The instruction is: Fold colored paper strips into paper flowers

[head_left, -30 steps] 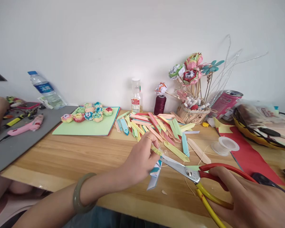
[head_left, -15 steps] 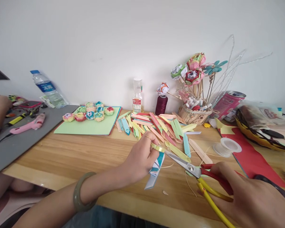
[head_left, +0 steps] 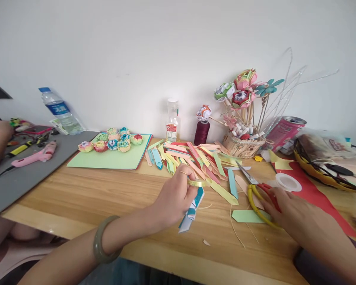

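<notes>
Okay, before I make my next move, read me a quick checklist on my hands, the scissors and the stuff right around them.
1. Left hand holding the yellow strip: ok, pinched.
2. Folded blue-and-white paper at the left hand: ok, hanging just below it.
3. Right hand on the scissors: ok, at the handles. Firmness of that grip: cannot tell.
4. Scissors pointing away from the left hand: ok, toward the pile of paper strips.
5. Table between the hands free of loose paper: not ok, a green strip lies there.
6. Enough left on the white spool: cannot tell, partly hidden.
</notes>
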{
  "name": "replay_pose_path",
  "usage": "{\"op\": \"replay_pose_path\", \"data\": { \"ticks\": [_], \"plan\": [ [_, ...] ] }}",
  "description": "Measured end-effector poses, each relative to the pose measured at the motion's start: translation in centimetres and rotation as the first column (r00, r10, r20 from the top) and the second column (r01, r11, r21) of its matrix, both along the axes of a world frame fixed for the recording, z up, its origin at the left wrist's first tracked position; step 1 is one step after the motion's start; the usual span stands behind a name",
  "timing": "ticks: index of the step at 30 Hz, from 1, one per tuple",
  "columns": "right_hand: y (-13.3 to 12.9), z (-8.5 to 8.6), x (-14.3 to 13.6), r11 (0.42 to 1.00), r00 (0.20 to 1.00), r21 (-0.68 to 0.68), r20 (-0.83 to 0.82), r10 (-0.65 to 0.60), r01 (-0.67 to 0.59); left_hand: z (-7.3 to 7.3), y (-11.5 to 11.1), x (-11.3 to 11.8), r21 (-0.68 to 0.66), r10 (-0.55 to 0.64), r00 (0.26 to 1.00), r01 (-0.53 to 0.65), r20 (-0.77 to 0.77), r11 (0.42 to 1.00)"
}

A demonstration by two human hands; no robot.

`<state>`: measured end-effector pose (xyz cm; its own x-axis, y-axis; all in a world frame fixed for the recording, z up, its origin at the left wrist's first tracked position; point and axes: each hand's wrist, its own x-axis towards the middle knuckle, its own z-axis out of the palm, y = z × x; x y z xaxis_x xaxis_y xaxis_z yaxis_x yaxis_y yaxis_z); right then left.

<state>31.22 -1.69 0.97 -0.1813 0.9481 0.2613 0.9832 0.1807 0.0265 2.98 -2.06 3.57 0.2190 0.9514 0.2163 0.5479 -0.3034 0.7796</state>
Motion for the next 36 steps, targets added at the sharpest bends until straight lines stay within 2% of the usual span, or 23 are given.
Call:
{"op": "replay_pose_path", "data": {
  "ticks": [1,2,4,6,8,10,13,20,25,29,32,36],
  "plan": [
    [-0.2,0.6,-0.9,0.999,0.999,-0.029,0.041,0.034,-0.033,0.0,0.0,0.1,0.017,-0.005,1.000,0.005,-0.014,1.000],
    [-0.4,1.3,-2.1,0.997,0.998,-0.043,0.012,0.058,-0.057,0.0,0.1,0.2,0.027,-0.013,1.000,0.014,-0.027,1.000],
    [-0.7,2.8,-5.0,0.982,0.953,-0.082,-0.266,0.146,-0.173,-0.1,0.2,0.4,0.042,-0.033,0.998,0.035,-0.046,0.999],
    [-0.6,4.1,-8.0,0.903,0.815,-0.254,-0.558,0.155,-0.346,-0.1,0.3,0.7,0.061,-0.056,0.997,0.060,-0.056,0.996],
    [-0.1,4.6,-10.3,0.813,0.699,-0.358,-0.710,0.082,-0.459,-0.1,0.4,0.9,0.077,-0.080,0.995,0.085,-0.057,0.993],
    [0.6,4.4,-11.7,0.756,0.635,-0.411,-0.773,0.007,-0.509,-0.1,0.5,1.0,0.085,-0.082,0.995,0.086,-0.059,0.993],
    [1.4,3.4,-12.2,0.658,0.568,-0.470,-0.819,-0.078,-0.588,-0.3,0.9,0.9,0.061,-0.051,0.995,0.056,-0.082,0.997],
    [1.9,1.8,-11.5,0.574,0.418,-0.508,-0.860,-0.294,-0.642,-0.5,2.0,1.0,-0.077,0.047,0.997,-0.052,-0.063,0.996],
    [2.0,0.7,-11.6,0.590,0.442,-0.497,-0.862,-0.250,-0.636,-0.7,2.1,1.4,-0.045,0.078,0.991,-0.084,-0.110,0.995],
    [1.9,0.2,-11.7,0.566,0.439,-0.508,-0.858,-0.266,-0.649,-0.9,2.1,1.5,-0.046,0.083,0.989,-0.089,-0.119,0.995],
    [1.8,0.2,-12.0,0.583,0.503,-0.523,-0.837,-0.215,-0.622,-1.1,2.1,1.5,-0.064,0.091,0.989,-0.099,-0.115,0.993],
    [1.5,0.3,-12.4,0.645,0.584,-0.500,-0.806,-0.102,-0.578,-1.4,2.0,1.6,-0.056,0.088,0.991,-0.094,-0.102,0.994]
  ]
}}
